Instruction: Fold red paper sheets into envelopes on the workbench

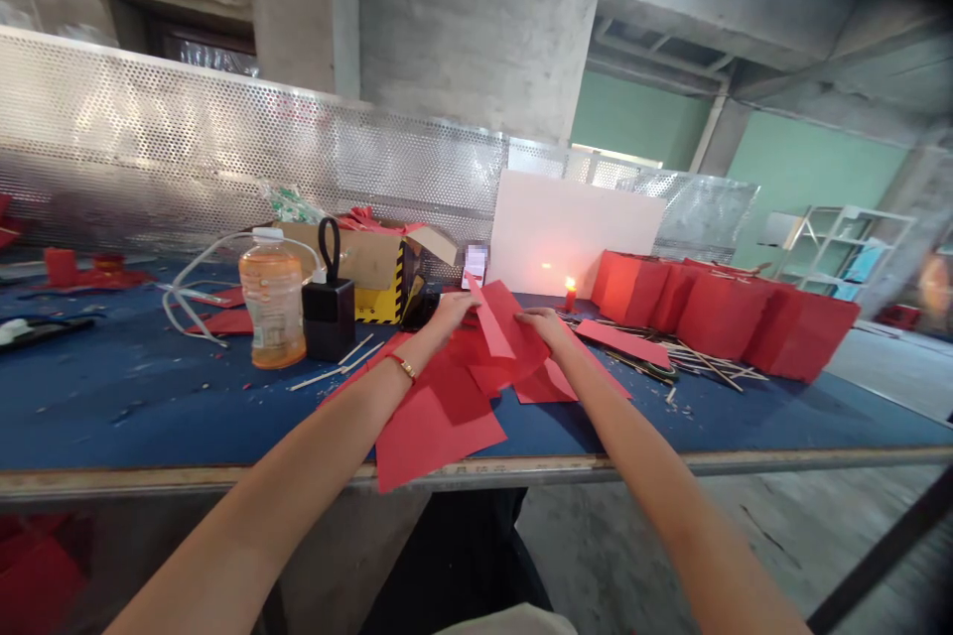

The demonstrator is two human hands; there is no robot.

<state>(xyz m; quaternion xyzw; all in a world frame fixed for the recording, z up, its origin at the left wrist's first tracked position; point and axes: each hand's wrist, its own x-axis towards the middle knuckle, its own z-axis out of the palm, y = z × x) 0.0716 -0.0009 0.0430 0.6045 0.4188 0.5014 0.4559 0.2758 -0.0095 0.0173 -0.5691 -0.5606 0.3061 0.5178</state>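
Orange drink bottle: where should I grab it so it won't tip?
Probably best to wrap your hand round the middle of the bottle, coming from the front or its left: it stands upright, and the black box crowds its right side.

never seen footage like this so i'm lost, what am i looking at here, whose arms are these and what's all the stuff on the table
There is no machine here. A person wears one camera on the head, so this single picture looks forward and down along their own two bare arms. The left hand and right hand both hold a red paper sheet over a loose pile of red paper on a blue table. To the left stand a bottle of orange drink, a black box with scissors stuck in it, and a cardboard box. Behind the hands a small candle burns before a white board. On the right are red paper bags and thin wooden sticks.
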